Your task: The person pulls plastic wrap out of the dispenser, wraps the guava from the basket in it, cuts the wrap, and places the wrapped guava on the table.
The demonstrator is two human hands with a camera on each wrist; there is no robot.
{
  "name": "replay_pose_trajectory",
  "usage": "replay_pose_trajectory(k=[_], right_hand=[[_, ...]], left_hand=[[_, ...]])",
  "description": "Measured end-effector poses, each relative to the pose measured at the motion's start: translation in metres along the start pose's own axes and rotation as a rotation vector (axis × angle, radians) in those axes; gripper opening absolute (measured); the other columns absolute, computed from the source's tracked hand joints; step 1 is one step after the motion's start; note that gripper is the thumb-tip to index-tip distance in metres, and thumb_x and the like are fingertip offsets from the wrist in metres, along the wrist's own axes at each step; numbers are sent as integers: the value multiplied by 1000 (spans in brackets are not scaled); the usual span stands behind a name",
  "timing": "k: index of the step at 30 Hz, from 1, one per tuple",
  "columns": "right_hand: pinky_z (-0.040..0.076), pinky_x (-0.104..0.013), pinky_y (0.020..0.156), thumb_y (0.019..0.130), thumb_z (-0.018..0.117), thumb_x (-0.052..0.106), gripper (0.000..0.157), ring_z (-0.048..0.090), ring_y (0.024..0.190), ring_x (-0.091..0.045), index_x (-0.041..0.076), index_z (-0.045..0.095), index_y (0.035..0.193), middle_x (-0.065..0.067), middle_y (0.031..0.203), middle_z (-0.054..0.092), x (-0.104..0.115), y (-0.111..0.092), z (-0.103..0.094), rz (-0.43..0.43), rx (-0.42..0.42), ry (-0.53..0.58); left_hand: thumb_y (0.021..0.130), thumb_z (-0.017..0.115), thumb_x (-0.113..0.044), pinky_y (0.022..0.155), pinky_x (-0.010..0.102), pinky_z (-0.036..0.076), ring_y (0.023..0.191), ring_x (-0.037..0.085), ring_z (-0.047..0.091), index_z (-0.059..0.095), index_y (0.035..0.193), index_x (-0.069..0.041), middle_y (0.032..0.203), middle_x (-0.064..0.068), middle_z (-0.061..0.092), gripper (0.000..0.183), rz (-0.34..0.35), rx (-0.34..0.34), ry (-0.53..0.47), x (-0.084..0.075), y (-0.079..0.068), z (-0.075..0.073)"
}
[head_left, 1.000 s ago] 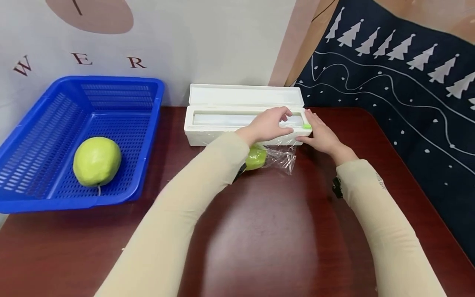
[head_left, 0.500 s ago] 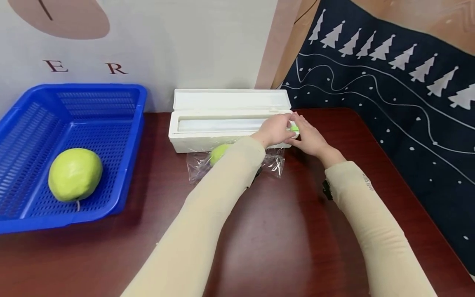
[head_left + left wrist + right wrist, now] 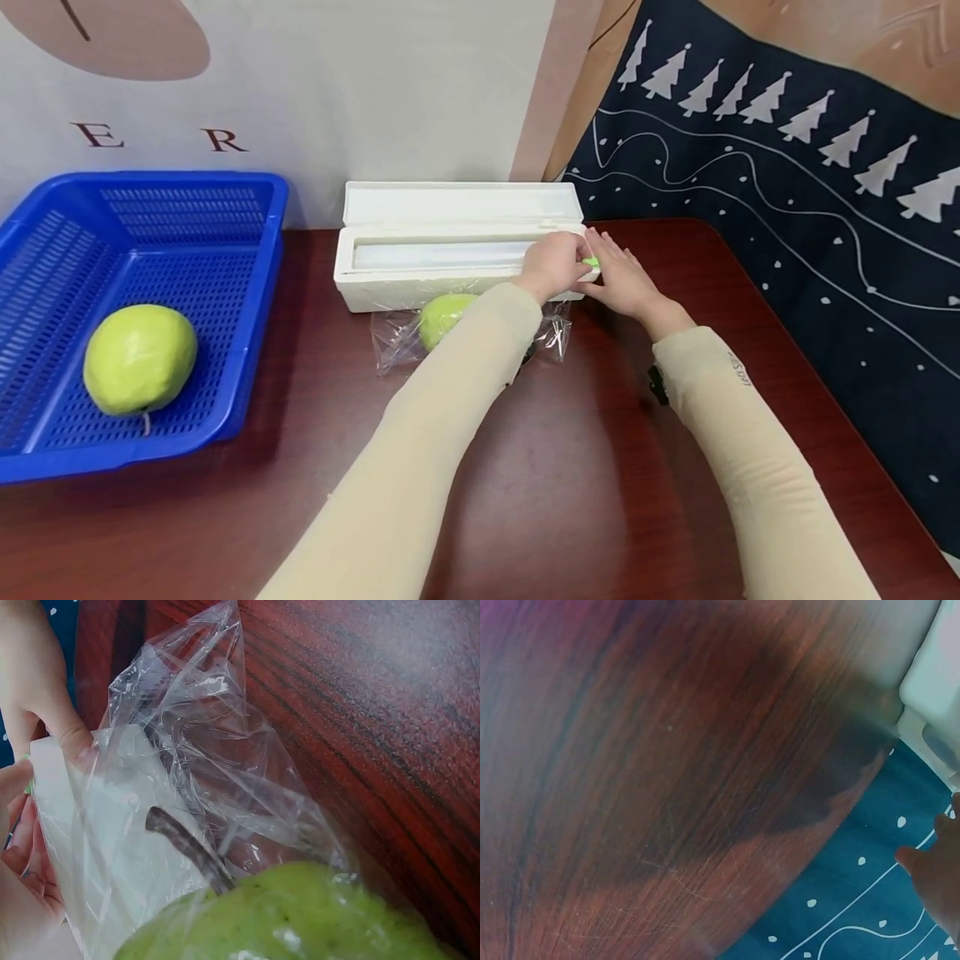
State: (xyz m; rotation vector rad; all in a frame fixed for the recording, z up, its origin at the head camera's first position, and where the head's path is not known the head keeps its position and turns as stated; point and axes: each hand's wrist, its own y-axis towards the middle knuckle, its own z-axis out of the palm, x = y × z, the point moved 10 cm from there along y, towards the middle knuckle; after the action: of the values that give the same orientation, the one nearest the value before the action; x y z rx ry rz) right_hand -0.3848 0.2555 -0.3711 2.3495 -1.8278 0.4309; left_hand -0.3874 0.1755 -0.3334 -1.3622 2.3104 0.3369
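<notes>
A white cling film box [image 3: 390, 287] stands on the table with its lid [image 3: 461, 202] raised and the roll [image 3: 438, 254] showing inside. My left hand [image 3: 551, 262], fingers curled, pinches the small green slide cutter [image 3: 592, 262] at the box's right end. My right hand [image 3: 618, 279] rests against that same end, fingers straight, thumb at the front corner. A green fruit with a brown stem [image 3: 187, 847] lies before the box under clear cling film [image 3: 217, 712]; in the head view my left sleeve partly covers the fruit [image 3: 442, 318].
A blue plastic basket [image 3: 258, 333] at the left holds another yellow-green fruit [image 3: 140, 358]. Behind the box rises a pale wall covering [image 3: 405, 100]. A dark blue cloth with white trees [image 3: 787, 192] hangs along the right of the reddish-brown table [image 3: 555, 483].
My left hand has closed its fingers onto the green slide cutter at the box's right end. My right hand stays by that end. The head view has turned slightly right.
</notes>
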Motion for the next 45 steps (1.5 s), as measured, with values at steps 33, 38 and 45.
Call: replay_pose_trajectory(k=[33,38,45], right_hand=[[11,-57,114,87,62,41,90,8,145,-34,8,7,151,-15,157,12,11,-2,1,3,-10,-14],[10,-57,114,87,62,40,91,7,145,-34,8,6,151,-16,157,12,11,-2,1,8,-4,-19],[10,-58,113,87,62,39,91,8,144,-35,6,5,151,-20,155,13,7,-5,-1,15,-9,-23]], left_hand=[[88,63,-31,96,36,39,111,17,57,72,100,-19,103,-6,71,19,62,-89,-34,38,-28,-27],[87,64,-33,97,41,36,112,22,52,72,100,-20,114,-3,67,21,46,-86,-28,47,-32,-31],[86,66,-33,100,41,33,113,23,52,72,99,-18,118,-1,65,21,28,-68,-79,56,-39,-36]])
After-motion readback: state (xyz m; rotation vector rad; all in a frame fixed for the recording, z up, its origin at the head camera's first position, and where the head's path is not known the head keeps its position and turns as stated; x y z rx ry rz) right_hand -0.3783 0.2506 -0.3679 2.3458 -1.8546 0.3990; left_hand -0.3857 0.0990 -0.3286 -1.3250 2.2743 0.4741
